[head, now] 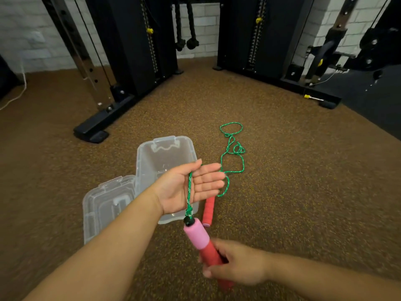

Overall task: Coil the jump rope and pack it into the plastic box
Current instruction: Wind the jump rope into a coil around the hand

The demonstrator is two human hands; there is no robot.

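Note:
My right hand [236, 262] grips one pink and red jump rope handle [200, 240] low in the middle. Its green rope [233, 148] runs up across the palm of my left hand [191, 185], which is held flat with fingers together and apart from the thumb, then trails in loose loops on the floor to the right. The second red handle [208, 210] lies on the floor just beyond my left hand. The clear plastic box [165, 157] stands open behind and under my left hand, partly hidden by it. Its clear lid [104, 205] lies at its left.
The floor is brown speckled rubber [293, 192]. Black gym machine frames stand at the back left [102, 124] and back right [314, 92]. A white cable [15, 96] lies at the far left.

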